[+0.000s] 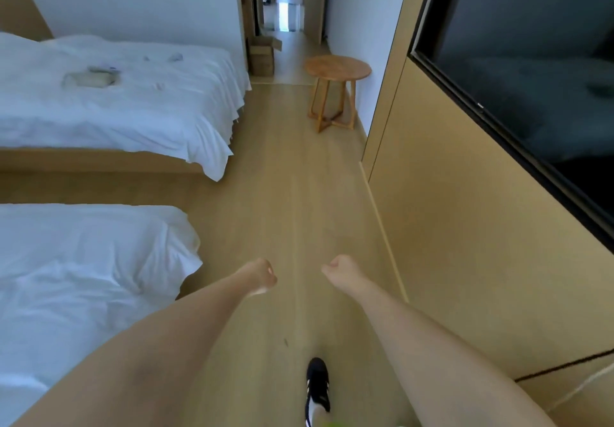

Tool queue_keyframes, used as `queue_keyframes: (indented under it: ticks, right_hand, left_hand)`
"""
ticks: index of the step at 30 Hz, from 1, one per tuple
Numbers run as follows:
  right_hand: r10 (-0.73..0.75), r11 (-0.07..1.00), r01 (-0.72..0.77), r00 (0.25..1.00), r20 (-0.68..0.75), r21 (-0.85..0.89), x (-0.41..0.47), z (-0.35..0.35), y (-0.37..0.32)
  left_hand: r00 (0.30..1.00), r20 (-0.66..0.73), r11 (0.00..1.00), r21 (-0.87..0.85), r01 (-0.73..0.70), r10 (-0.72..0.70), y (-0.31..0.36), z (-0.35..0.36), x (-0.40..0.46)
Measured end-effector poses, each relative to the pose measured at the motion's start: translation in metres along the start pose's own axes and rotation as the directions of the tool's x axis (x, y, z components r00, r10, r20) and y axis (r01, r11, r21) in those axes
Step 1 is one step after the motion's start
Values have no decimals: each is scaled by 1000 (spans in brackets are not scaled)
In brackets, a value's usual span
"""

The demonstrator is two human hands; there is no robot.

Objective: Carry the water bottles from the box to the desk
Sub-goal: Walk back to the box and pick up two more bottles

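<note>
The cardboard box (262, 54) sits on the floor far ahead, past the end of the far bed (116, 101), right by the doorway. It stands upright and its top flaps are open, one flap sticking out to the right. It is too far off to see what is inside. No bottles can be made out.

The left hand (260, 275) is curled into a fist and holds nothing. The right hand (342, 272) is curled into a fist too, with nothing in it. Both arms reach forward, pointing toward the box, well short of it.

The floor (299, 210) is light wood. A small round wooden table (337, 68) stands just to the right of the box, against the white wall. The near bed (83, 260) is well this side of the box, on the left, with white sheets. Some small things lie on the far bed, but they are blurry. A dark screen (531, 71) hangs on the tan wall on the right. A black shoe (317, 383) with white stripes steps on the floor, far from the box.
</note>
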State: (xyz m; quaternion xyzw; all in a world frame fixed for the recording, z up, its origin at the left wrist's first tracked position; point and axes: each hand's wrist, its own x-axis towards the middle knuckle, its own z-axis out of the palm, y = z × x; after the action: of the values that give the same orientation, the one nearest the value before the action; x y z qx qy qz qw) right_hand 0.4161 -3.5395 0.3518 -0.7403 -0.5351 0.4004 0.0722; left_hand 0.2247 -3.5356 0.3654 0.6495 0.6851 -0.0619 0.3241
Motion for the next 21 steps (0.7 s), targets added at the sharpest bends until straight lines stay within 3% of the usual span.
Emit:
queue_keyframes:
  ticks: [13,21]
  right_hand:
    - [-125,984,140,984,128,-113,248,-128,-127]
    - [-157,964,186,975,155,-190,430,-179,-218]
  left_hand:
    - [991,-17,990,-36,134,-135,64,-147,220]
    - [994,-24,992,-77,102,-104,76,-249,406]
